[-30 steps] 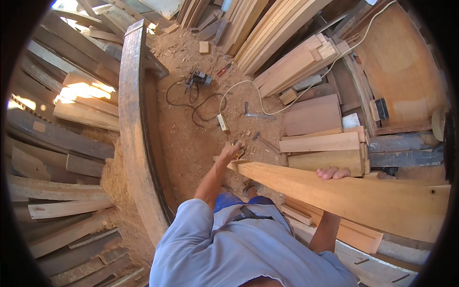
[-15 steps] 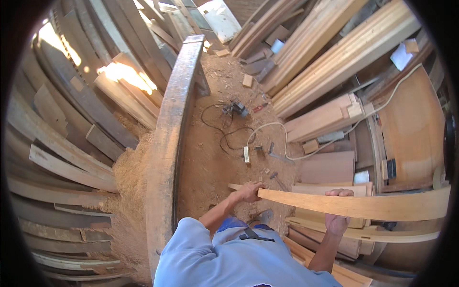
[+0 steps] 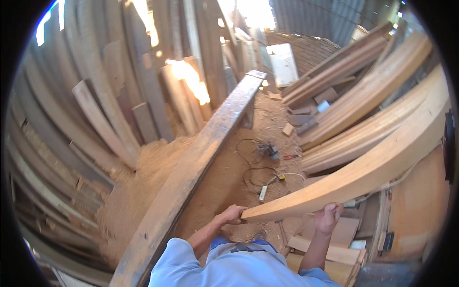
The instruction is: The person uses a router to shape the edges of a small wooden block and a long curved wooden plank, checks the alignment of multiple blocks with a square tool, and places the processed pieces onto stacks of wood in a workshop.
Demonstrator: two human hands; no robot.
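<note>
A long, pale wooden plank (image 3: 363, 165) slants from the middle of the view up to the far right and looks curved in the fisheye picture. My left hand (image 3: 231, 215) is closed round its near left end. Farther along, my right hand (image 3: 328, 218) is closed at the plank's lower edge, its fingers partly hidden. Just left of my left arm runs a long, worn wooden bench (image 3: 191, 170), apart from the plank.
Boards (image 3: 91, 119) lean along the left side above heaped sawdust (image 3: 158, 165). A power tool (image 3: 267, 150) with a dark cord and a white power strip (image 3: 263, 193) lie on the floor. Stacked timber (image 3: 363, 103) fills the right, beside a brown panel (image 3: 416, 205).
The plank's far end has swung up and away, from nearly level to a slant. Both hands have stayed on it; the right hand's fingers no longer show over its top. My view has turned left.
</note>
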